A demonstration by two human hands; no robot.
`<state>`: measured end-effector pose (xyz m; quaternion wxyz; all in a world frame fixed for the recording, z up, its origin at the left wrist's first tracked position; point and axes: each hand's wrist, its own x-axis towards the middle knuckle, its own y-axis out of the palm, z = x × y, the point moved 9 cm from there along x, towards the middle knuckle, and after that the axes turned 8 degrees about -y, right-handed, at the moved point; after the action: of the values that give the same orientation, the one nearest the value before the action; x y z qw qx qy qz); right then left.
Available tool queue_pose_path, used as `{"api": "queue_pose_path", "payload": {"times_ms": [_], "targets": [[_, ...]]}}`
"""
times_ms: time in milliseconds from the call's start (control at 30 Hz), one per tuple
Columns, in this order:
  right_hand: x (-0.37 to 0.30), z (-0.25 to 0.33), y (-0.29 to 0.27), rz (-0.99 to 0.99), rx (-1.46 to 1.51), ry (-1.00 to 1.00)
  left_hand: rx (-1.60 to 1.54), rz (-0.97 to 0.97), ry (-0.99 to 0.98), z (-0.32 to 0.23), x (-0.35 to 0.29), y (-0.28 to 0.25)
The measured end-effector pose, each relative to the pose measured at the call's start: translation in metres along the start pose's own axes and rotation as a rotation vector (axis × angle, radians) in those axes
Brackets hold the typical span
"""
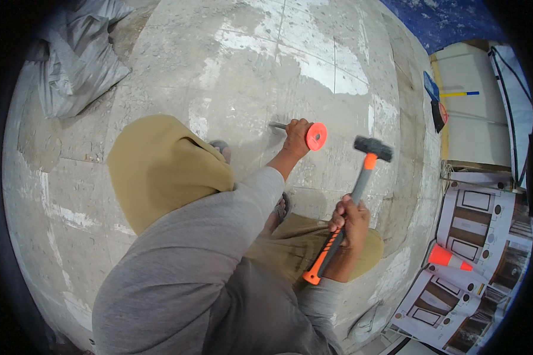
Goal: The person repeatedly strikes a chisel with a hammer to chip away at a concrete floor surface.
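Note:
My left hand point(298, 137) is closed round a chisel point(277, 125) with a round orange hand guard point(317, 136) at its near end. The chisel lies at a low slant, its steel tip pointing left at the tiled floor point(243, 100); whether the tip touches the surface I cannot tell. In my right hand point(353, 222) is a club hammer point(361, 180), gripped around the middle of its grey and orange handle. The dark, slightly blurred hammer head point(373, 148) is raised to the right of the guard, apart from it.
Patches of whitish residue point(326, 68) cover parts of the grey floor. A pale crumpled sack point(80, 71) lies at the far left, a blue sheet point(444, 21) at the far right. Along the right side are printed panels point(477, 231), an orange and white cone point(450, 258) and a blue-yellow stick point(459, 94).

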<state>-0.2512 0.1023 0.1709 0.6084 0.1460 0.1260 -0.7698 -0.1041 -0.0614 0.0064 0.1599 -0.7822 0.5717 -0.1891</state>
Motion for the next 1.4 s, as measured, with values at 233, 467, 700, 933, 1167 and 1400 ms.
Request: {"api": "queue_pose_path", "payload": {"times_ms": [233, 467, 700, 933, 1167, 1400], "targets": [[-0.026, 0.109, 0.014, -0.069, -0.037, -0.379, -0.121, -0.046, -0.051, 0.006, -0.001, -0.002], [0.021, -0.010, 0.014, 0.004, -0.379, -0.231, -0.127, -0.012, -0.066, -0.003, 0.005, -0.003], [0.002, -0.058, 0.016, 0.067, -0.142, 0.141, 0.040, 0.049, 0.001, 0.003, -0.004, 0.010], [-0.008, -0.023, -0.010, -0.032, -0.085, 0.029, -0.033, -0.105, 0.049, -0.024, -0.014, 0.000], [-0.018, 0.023, 0.000, -0.043, -0.059, -0.108, -0.129, -0.087, 0.006, -0.025, -0.014, 0.004], [-0.027, 0.055, 0.023, 0.007, -0.033, -0.183, -0.108, -0.128, -0.037, -0.001, -0.006, -0.002]]}}
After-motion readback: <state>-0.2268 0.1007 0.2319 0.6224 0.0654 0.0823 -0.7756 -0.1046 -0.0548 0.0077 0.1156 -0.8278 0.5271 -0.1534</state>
